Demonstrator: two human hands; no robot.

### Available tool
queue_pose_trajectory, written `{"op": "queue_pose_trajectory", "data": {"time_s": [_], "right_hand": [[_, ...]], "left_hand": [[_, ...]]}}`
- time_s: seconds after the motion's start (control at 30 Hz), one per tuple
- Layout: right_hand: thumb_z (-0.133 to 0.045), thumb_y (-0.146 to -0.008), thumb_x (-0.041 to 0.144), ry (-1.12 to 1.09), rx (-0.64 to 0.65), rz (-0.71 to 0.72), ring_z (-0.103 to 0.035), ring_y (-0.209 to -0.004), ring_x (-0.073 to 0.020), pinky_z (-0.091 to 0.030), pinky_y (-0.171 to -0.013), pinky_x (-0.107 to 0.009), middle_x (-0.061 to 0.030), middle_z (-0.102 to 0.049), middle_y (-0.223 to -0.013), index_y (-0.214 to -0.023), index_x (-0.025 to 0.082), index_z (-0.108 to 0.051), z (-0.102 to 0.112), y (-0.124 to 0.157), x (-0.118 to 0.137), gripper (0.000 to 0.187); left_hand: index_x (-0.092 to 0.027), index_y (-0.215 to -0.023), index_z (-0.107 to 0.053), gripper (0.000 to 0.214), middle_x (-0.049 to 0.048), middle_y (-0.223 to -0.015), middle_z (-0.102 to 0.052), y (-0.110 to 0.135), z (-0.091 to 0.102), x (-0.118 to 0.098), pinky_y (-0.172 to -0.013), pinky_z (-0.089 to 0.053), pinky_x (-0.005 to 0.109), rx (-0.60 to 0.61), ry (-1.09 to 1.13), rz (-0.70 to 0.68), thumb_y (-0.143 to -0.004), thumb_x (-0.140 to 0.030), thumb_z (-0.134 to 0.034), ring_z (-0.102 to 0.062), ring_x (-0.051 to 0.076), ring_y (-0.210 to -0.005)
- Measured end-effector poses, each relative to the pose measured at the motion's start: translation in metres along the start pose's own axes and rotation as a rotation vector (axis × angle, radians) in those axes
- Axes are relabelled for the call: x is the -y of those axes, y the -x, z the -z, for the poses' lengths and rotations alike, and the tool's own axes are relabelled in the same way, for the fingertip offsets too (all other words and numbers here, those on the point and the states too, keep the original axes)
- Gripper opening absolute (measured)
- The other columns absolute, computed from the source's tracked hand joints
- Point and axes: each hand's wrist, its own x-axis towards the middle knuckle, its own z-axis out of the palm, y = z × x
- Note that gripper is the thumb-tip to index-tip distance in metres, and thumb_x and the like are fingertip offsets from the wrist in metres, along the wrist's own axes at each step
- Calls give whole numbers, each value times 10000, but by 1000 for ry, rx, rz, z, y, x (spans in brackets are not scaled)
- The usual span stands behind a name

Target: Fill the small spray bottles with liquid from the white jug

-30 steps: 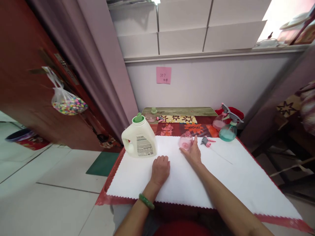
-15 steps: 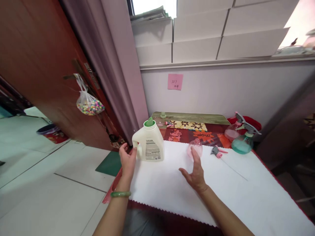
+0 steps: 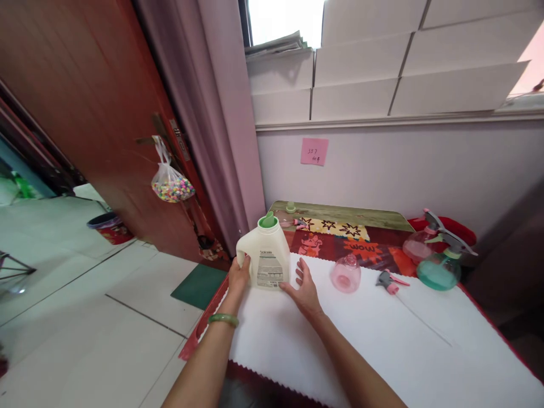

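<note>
So the white jug [image 3: 266, 266] is upright on the white cloth [image 3: 280, 334], around 11 o'clock from the person. The left hand [image 3: 238, 279] is at its 8 o'clock side, fingers curled round the handle, though how tight is impossible to tell. The right hand [image 3: 304, 293] sits at 4 o'clock, fingers spread, thumb by the lower corner; can't tell if it's actually touching.

Main worry imo: there's no cap over the green spout [image 3: 268, 219], so any sharp tip could slosh liquid out, assuming there's some inside. With the right hand not clamped on, the bottom could also swing.

Then there's the pink bottle [image 3: 345, 276] at the jug's 3 o'clock, unheld, neck bare. A careless elbow or a sideways jug swing might topple it. Same goes for the loose spray head [image 3: 389, 281] at its 3 o'clock: a snagged tube could drag it.
</note>
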Motion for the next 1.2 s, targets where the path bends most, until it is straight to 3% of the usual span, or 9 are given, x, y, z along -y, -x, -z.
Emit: {"op": "queue_pose_trajectory", "data": {"time_s": [0.17, 0.3, 0.47, 0.63, 0.73, 0.8, 0.93, 1.1, 1.2], "right_hand": [[-887, -647, 470, -84, 18, 32, -499, -1382, -368, -484, -1058, -555, -168, -437, -1568, -1523, 281, -367, 1, -2, 19, 1037], [-888, -652, 441, -271, 52, 33, -666, -1142, -325, -590, -890, -474, -142, -697, -1259, -1351, 212, -561, 7, -8, 40, 806], [-881, -658, 455, -366, 18, -60, -713, -916, -297, -607, -768, -433, -109, -776, -1016, -1122, 157, -697, 15, -9, 47, 581], [-918, -599, 421, -425, 13, -57, -717, -915, -295, -602, -822, -454, -98, -786, -985, -1081, 158, -720, 18, -8, 44, 584], [-934, -574, 391, -456, 30, -29, -716, -971, -304, -583, -899, -476, -101, -788, -1012, -1099, 168, -725, 19, -10, 43, 607], [-942, -558, 377, -478, 34, -23, -713, -993, -311, -579, -912, -482, -105, -788, -1016, -1077, 170, -731, 19, -11, 42, 598], [-945, -547, 382, -528, 36, -21, -711, -1010, -317, -577, -922, -488, -107, -787, -1027, -1012, 175, -737, 18, -12, 37, 550], [-923, -588, 435, -554, 80, -27, -710, -1013, -313, -576, -927, -489, -101, -778, -1074, -1085, 190, -723, 22, -15, 37, 589], [-886, -630, 515, -548, 73, -9, -715, -977, -302, -600, -851, -462, -92, -775, -1060, -1152, 198, -693, 25, -17, 40, 641]], "left_hand": [[-201, -1046, -660, 301, 28, -907, -681, 4, 11, -36, -844, -510, 385, 89, -182, -216, -931, -466, -576, -636, 222, -881], [-247, -1015, -680, 254, 46, -1033, -684, 10, 22, -76, -938, -442, 403, 132, -311, -408, -874, -449, -617, -589, 267, -1025], [-265, -1013, -697, 207, 76, -1098, -671, 24, 25, -98, -1019, -386, 465, 101, -377, -481, -859, -384, -627, -550, 305, -1110], [-231, -1095, -675, 425, 102, -1203, -629, 23, 30, -87, -1110, -352, 471, -5, -279, -436, -710, -370, -788, -530, 316, -1204], [-248, -1266, -610, 751, 96, -1333, -586, 24, 36, -67, -1138, -355, 462, -26, 135, -212, -589, -402, -896, -525, 303, -1265], [-239, -1312, -582, 790, 105, -1282, -636, 30, 36, -51, -1066, -448, 475, 39, 371, -55, -635, -545, -851, -596, 297, -1196], [-198, -1225, -663, 868, 151, -1175, -717, 50, 21, -22, -990, -525, 493, 193, 555, 98, -608, -805, -726, -636, 347, -1168], [-234, -1189, -713, 943, 134, -1186, -741, 61, -3, -3, -1067, -490, 500, 234, 665, 200, -439, -794, -820, -595, 378, -1257], [-265, -1203, -711, 935, 106, -1202, -743, 58, -9, -3, -1094, -473, 483, 200, 687, 210, -435, -787, -824, -557, 365, -1314]]}}
